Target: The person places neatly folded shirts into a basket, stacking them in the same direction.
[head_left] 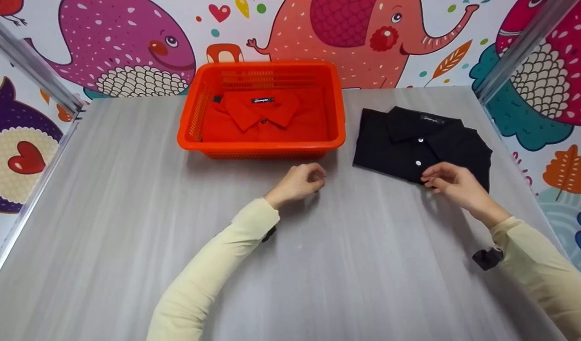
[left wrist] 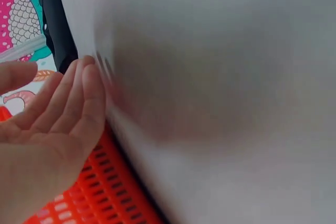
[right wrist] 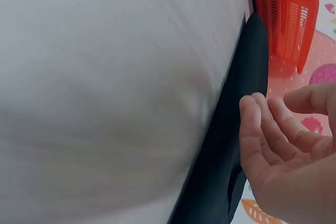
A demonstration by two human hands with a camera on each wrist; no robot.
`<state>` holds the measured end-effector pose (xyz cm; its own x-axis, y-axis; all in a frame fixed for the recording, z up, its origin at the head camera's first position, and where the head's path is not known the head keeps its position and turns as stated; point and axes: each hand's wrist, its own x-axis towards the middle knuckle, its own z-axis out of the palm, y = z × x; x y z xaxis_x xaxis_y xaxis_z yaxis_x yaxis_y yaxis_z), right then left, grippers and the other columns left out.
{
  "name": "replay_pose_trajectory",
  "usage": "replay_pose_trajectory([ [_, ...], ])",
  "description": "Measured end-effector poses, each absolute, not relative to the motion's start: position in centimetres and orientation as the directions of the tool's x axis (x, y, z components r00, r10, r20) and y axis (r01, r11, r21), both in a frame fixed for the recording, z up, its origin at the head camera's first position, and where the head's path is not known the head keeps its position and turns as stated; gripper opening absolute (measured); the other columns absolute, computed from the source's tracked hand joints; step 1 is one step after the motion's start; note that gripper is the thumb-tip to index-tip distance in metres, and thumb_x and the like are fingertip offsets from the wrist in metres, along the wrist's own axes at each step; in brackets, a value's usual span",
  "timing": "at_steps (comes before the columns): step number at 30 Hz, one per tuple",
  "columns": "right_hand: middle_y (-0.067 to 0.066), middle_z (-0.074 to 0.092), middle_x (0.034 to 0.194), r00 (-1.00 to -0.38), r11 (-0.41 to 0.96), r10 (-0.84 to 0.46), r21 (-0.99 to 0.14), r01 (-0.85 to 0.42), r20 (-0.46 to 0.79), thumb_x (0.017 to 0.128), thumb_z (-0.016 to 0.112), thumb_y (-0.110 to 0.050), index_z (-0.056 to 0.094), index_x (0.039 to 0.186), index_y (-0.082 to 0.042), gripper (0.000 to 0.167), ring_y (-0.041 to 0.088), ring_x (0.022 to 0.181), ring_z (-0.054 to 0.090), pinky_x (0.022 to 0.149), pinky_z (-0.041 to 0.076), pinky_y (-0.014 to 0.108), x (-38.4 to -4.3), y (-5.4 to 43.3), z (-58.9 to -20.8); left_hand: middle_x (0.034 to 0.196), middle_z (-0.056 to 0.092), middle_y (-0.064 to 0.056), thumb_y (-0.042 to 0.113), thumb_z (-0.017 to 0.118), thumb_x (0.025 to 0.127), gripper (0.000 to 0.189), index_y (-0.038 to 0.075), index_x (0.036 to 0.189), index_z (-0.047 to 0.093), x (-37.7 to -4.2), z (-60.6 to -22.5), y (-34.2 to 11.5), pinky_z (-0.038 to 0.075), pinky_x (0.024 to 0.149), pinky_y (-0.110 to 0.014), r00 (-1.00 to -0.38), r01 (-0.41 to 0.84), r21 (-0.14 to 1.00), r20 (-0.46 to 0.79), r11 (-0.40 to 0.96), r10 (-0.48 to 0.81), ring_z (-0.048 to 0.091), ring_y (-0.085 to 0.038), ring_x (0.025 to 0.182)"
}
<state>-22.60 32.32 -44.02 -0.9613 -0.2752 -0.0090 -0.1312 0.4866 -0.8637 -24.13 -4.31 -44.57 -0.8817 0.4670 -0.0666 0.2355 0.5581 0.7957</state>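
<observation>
A folded black collared shirt (head_left: 385, 147) with white buttons lies on the table at the right. My right hand (head_left: 454, 187) is at its near edge, fingers loosely bent; in the right wrist view the thumb stands apart from the fingertips (right wrist: 251, 106), and nothing is pinched between them. Whether the fingers touch the cloth I cannot tell. My left hand (head_left: 297, 183) hovers low over the table in front of the orange basket (head_left: 259, 150), holding nothing, its fingers relaxed. Inside that basket lies a folded red collared shirt (head_left: 300, 125) with a dark neck label.
The grey table (head_left: 105, 199) extends under both arms. Behind it stands a wall with printed cartoon animals (head_left: 143, 42). Metal posts (head_left: 522, 47) rise at the back corners. The basket stands against the back wall, left of the black shirt.
</observation>
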Motion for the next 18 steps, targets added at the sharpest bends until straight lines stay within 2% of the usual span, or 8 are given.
replay_pose_trajectory([
  [9,0.003,0.061,0.095,-0.986,0.614,-0.168,-0.781,-0.113,0.010,0.094,0.051,0.003,0.057,0.110,0.014,0.019,0.000,0.078,0.054,0.066,0.046,0.013,-23.0,34.7,-43.9,0.107,0.068,-0.015,0.002,0.058,0.090,0.026,-0.005,0.115,0.063,-25.0,-44.0,-1.5,0.050,0.085,-0.028,-0.867,0.253,0.747,-0.108,0.615,0.487,0.064,-0.023,0.099],
  [14,0.017,0.058,0.104,-0.994,0.675,-0.102,-0.732,-0.093,0.033,0.094,0.051,0.000,0.056,0.112,0.012,0.022,-0.001,0.084,0.047,0.072,0.037,0.011,-23.2,35.5,-43.8,0.116,0.065,-0.016,0.005,0.057,0.090,0.035,-0.003,0.124,0.058,-25.4,-43.6,0.1,0.048,0.088,-0.028,-0.877,0.183,0.749,-0.168,0.637,0.451,0.061,-0.023,0.106],
  [16,0.025,0.054,0.111,-0.996,0.689,-0.085,-0.722,-0.067,0.011,0.095,0.050,-0.002,0.052,0.115,0.013,0.025,0.007,0.090,0.046,0.077,0.034,0.015,-23.3,35.8,-43.7,0.120,0.063,-0.015,0.006,0.058,0.090,0.038,-0.002,0.127,0.056,-25.5,-43.5,0.7,0.047,0.088,-0.027,-0.883,0.143,0.753,-0.195,0.642,0.426,0.060,-0.023,0.109],
  [18,0.030,0.049,0.117,-0.997,0.696,-0.076,-0.717,-0.034,-0.027,0.096,0.049,-0.004,0.048,0.119,0.014,0.030,0.019,0.099,0.045,0.085,0.034,0.024,-23.4,36.1,-43.6,0.123,0.062,-0.015,0.008,0.058,0.090,0.040,-0.001,0.129,0.054,-25.5,-43.4,1.3,0.046,0.089,-0.027,-0.889,0.118,0.754,-0.210,0.646,0.407,0.059,-0.023,0.111],
])
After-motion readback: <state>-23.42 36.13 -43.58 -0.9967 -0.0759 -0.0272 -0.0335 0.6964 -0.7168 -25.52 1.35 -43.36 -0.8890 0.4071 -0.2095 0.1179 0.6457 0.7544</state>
